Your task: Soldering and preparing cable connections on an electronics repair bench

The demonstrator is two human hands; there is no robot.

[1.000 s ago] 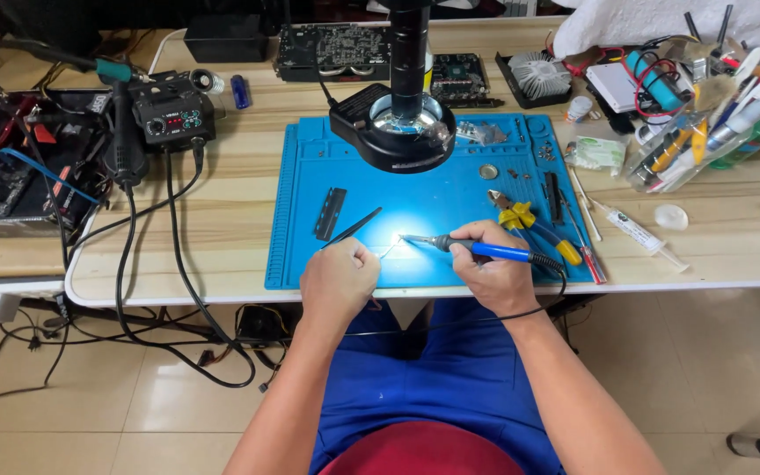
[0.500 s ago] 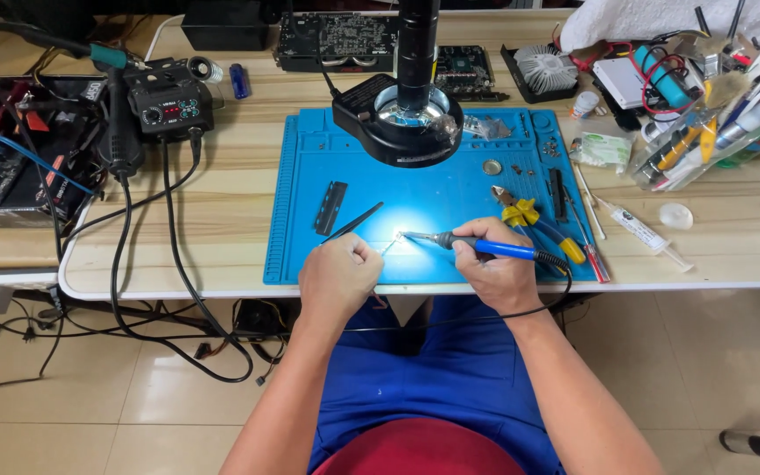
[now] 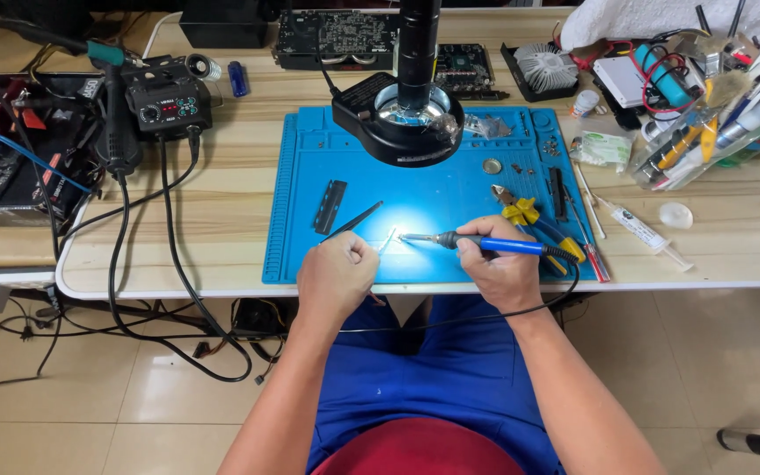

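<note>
My right hand (image 3: 503, 274) grips a blue-handled soldering iron (image 3: 485, 243) that lies nearly level, its tip pointing left over the blue work mat (image 3: 415, 189). My left hand (image 3: 338, 274) is closed near the mat's front edge, pinching black tweezers (image 3: 354, 220) and a thin silvery wire (image 3: 388, 239) whose end sits just left of the iron's tip. A bright patch of light falls on the mat at that spot.
A black ring-light magnifier (image 3: 408, 123) stands at the mat's back. Yellow-handled cutters (image 3: 529, 215), a small black strip (image 3: 330, 206), a syringe (image 3: 644, 230) and a soldering station (image 3: 167, 104) with dangling cables lie around. Circuit boards and a tool-filled tray (image 3: 705, 132) sit further back.
Both hands keep their positions on the mat; only the head camera has shifted slightly. The iron tip and wire stay close together.
</note>
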